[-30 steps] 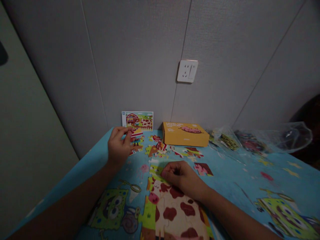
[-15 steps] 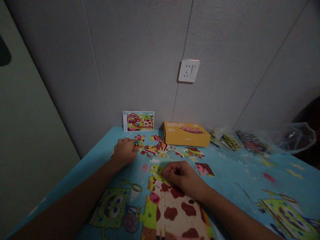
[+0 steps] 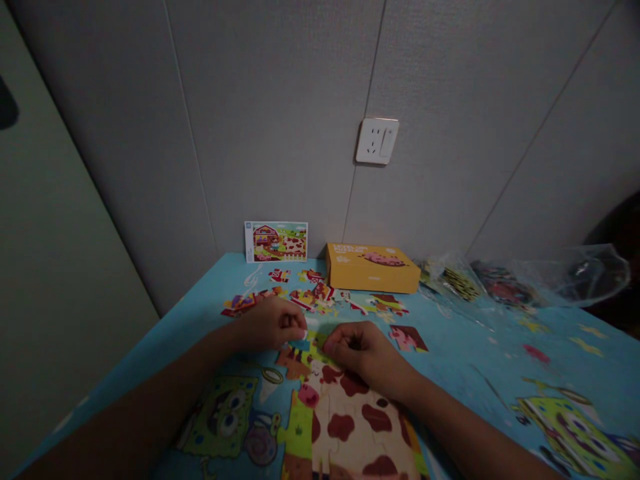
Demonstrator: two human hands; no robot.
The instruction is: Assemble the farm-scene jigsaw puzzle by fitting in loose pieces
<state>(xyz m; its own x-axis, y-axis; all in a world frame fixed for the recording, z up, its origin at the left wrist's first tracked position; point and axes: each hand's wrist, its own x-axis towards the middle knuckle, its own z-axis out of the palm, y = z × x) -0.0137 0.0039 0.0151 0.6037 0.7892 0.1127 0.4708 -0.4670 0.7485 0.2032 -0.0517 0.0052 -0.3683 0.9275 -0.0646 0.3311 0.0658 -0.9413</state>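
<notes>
My left hand [image 3: 274,325] pinches a brown-and-blue puzzle piece [image 3: 293,363] at the upper left edge of a partly joined puzzle [image 3: 350,420] with a white, brown-spotted cow. I cannot tell whether that piece is locked in. Over the puzzle's top edge rests my right hand [image 3: 363,350], thumb and forefinger closed at a green puzzle piece [image 3: 315,341]. Its fingers hide part of the cow's head. Beyond both hands lie several loose puzzle pieces [image 3: 320,293]. A loose pig piece [image 3: 407,338] lies right of my right hand.
A farm picture card [image 3: 280,241] leans on the wall beside a yellow puzzle box [image 3: 375,270]. Clear plastic bags [image 3: 460,283] with more pieces lie to its right. The blue cartoon tablecloth [image 3: 480,373] covers the table; a socket [image 3: 377,141] is on the wall.
My left hand has come from the loose pieces toward me and to the right, bringing a puzzle piece to the joined puzzle's left edge. My right hand has stayed in place.
</notes>
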